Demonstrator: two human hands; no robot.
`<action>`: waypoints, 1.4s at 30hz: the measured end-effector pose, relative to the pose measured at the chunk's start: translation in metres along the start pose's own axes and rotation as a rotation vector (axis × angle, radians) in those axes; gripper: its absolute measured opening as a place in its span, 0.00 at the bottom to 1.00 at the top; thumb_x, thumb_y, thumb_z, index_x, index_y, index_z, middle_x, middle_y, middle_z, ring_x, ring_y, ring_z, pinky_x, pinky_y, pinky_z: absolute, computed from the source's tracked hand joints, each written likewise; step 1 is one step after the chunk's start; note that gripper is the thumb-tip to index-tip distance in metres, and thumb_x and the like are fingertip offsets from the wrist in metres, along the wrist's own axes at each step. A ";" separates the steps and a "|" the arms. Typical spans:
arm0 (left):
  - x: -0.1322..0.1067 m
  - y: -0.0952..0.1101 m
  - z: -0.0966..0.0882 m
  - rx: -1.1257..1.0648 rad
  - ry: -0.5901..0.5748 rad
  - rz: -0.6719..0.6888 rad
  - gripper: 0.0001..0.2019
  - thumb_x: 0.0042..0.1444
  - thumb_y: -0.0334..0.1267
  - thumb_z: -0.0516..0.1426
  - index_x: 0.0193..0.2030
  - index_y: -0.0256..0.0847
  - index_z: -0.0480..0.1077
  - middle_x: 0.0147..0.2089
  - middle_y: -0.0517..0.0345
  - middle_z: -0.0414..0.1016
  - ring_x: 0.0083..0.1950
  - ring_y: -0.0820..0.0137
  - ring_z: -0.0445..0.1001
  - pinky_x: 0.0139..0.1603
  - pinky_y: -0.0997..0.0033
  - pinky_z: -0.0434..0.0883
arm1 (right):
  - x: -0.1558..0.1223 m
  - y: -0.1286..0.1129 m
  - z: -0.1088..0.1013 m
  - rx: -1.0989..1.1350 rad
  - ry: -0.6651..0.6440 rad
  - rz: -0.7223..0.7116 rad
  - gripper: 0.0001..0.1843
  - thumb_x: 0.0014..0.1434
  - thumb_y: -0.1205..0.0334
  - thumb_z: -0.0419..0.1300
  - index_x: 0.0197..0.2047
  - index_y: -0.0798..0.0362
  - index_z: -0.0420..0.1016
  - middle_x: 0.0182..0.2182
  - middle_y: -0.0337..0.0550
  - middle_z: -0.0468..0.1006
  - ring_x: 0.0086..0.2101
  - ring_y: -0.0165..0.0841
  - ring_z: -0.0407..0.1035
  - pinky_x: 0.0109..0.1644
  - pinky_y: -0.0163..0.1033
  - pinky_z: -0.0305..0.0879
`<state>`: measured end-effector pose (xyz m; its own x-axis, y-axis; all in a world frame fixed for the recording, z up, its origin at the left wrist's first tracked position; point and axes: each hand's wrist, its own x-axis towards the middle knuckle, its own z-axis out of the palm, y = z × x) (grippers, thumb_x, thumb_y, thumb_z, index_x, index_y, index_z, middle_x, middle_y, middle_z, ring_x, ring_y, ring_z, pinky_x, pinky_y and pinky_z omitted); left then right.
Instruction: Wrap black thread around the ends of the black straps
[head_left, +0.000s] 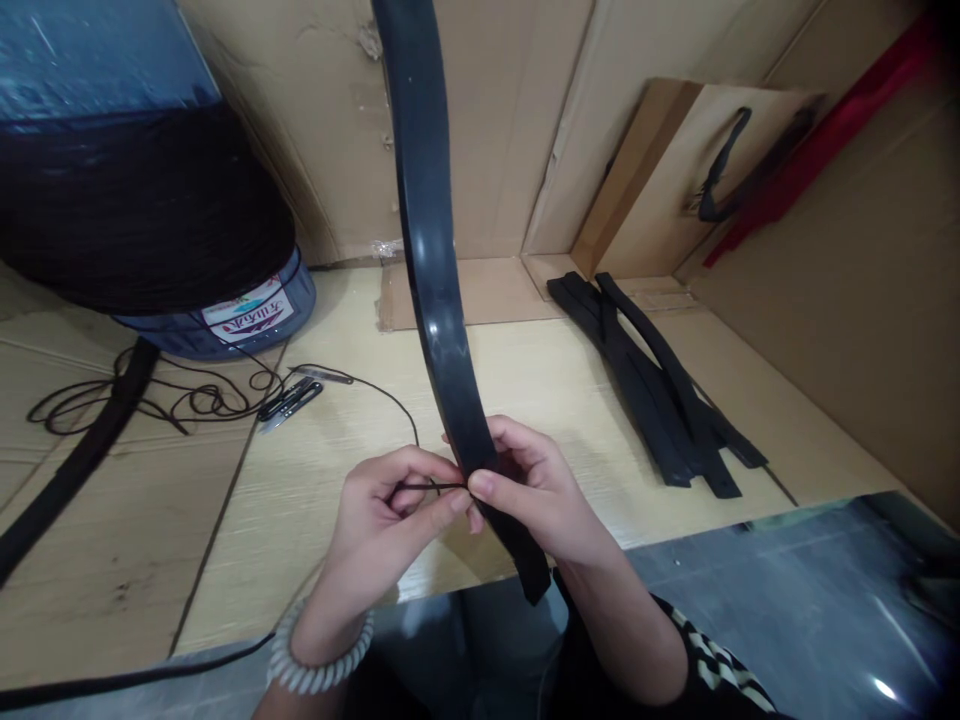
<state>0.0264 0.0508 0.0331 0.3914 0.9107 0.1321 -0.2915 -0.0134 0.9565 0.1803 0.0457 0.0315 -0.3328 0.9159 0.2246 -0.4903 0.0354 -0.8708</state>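
Head view, nearest first: a coiled plastic bracelet [321, 650] rings the left wrist at the bottom of the frame, and a black-and-cream patterned sleeve [712, 650] shows at lower right. At lower centre the left hand [379, 515] is closed narrowly, thumb and forefinger pinching a thin black cord [427, 486] toward the edge of a black rubber strip [442, 280]. The right hand [532, 490] is also narrow, holding the strip between thumb and fingers (just how the cord sits under that thumb is hidden). The strip rises from this grip and curves out of the top of the frame, with its lower tail hanging below the hands. The step in hand appears to be setting the cord against the strip's edge, and the next move calls for the right hand's pinch to stay firm so the cord doesn't slip.

Beyond the hands, on the pale wood-grain tabletop [525, 370], the cord seems to run left to a loose tangle of cord [202, 400], near black-handled thread snips [289, 403]. To the right lies a pile of black strips [652, 390]. At upper left sits a large spool of black cord [142, 210]. Farthest off, a kraft paper bag [660, 180] leans against the cardboard wall [465, 130], with a red strip [817, 140] at upper right.
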 end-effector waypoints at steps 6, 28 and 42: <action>-0.003 0.001 -0.001 0.103 0.050 0.005 0.05 0.51 0.29 0.63 0.31 0.37 0.70 0.25 0.61 0.78 0.25 0.73 0.77 0.27 0.80 0.74 | -0.001 0.001 -0.004 0.049 -0.070 0.036 0.14 0.61 0.65 0.59 0.51 0.54 0.71 0.29 0.36 0.71 0.25 0.20 0.68 0.31 0.26 0.68; -0.006 0.019 0.000 0.620 -0.002 0.383 0.06 0.52 0.26 0.62 0.33 0.41 0.73 0.24 0.64 0.76 0.22 0.79 0.69 0.20 0.81 0.61 | -0.003 0.003 -0.006 0.252 -0.033 0.145 0.19 0.61 0.60 0.61 0.56 0.52 0.71 0.27 0.36 0.72 0.22 0.22 0.69 0.26 0.25 0.65; 0.003 0.031 -0.002 0.601 -0.106 0.166 0.04 0.53 0.32 0.62 0.29 0.39 0.72 0.22 0.63 0.75 0.21 0.78 0.70 0.19 0.82 0.62 | -0.006 0.004 -0.002 0.347 -0.084 0.172 0.20 0.61 0.60 0.61 0.57 0.50 0.70 0.29 0.36 0.72 0.21 0.21 0.67 0.23 0.26 0.61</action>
<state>0.0168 0.0542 0.0623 0.4764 0.8310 0.2872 0.1731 -0.4089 0.8960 0.1818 0.0409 0.0255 -0.4916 0.8602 0.1353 -0.6597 -0.2665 -0.7027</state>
